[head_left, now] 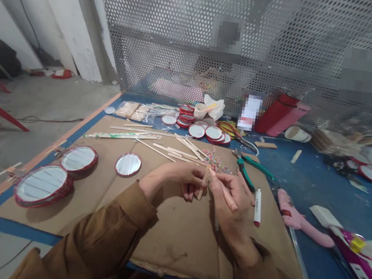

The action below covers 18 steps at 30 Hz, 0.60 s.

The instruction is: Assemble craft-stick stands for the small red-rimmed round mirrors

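Note:
My left hand (193, 180) pinches a flat wooden craft stick (201, 189), held upright above the cardboard sheet (171, 243). A slim pink pen-like tool (229, 198) is gripped in my right hand (230, 215), its tip close to the upper part of the stick; whether it touches I cannot tell. Beyond my hands lie loose wooden sticks (184, 154) and a tangle of coloured strings (216, 159). To the left are a red-rimmed white disc (128, 164) and two larger strung ones, a nearer (43, 184) and a farther (79, 159), each with sticks attached.
Green-handled pliers (246, 175), a white marker (258, 207) and a pink glue gun (294, 219) lie at the right. More discs (214, 133) are piled at the back, near a phone (250, 113) and a red bottle (276, 113). A perforated metal screen (174, 27) stands behind the table.

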Each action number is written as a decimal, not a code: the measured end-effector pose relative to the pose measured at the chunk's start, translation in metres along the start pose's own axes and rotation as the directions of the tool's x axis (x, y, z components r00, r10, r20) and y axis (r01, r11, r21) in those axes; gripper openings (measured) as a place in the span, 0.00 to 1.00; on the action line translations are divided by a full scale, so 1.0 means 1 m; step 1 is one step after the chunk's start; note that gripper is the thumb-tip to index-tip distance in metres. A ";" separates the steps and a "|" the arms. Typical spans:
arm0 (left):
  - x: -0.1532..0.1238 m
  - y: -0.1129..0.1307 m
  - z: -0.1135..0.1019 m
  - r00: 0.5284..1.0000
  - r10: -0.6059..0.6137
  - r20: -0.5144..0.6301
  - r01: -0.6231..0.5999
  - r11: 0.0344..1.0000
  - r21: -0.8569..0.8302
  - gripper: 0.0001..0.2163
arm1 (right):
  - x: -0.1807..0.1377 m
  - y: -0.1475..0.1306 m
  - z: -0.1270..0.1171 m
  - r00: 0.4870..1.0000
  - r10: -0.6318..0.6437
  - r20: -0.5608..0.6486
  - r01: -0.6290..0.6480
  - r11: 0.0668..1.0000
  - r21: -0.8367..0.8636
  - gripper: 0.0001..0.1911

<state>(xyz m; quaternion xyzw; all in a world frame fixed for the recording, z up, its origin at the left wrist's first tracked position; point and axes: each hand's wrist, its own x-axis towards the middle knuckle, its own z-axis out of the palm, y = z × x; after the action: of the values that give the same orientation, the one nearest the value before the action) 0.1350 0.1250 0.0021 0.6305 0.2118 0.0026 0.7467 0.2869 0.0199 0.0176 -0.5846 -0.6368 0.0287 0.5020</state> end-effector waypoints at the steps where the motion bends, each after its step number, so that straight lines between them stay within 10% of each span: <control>1: 0.000 0.000 0.000 1.000 -0.008 0.006 0.008 1.000 0.006 0.11 | 0.000 0.000 0.000 1.000 0.004 0.005 -0.004 1.000 -0.007 0.12; 18: -0.002 0.002 0.002 0.999 -0.016 -0.044 0.015 1.000 -0.018 0.09 | -0.002 0.000 -0.001 0.985 0.163 -0.050 -0.156 0.980 0.121 0.13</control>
<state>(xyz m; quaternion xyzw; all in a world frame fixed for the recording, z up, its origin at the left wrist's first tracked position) 0.1348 0.1228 0.0052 0.6221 0.2329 0.0126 0.7474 0.2871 0.0176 0.0168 -0.6040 -0.5698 0.0889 0.5501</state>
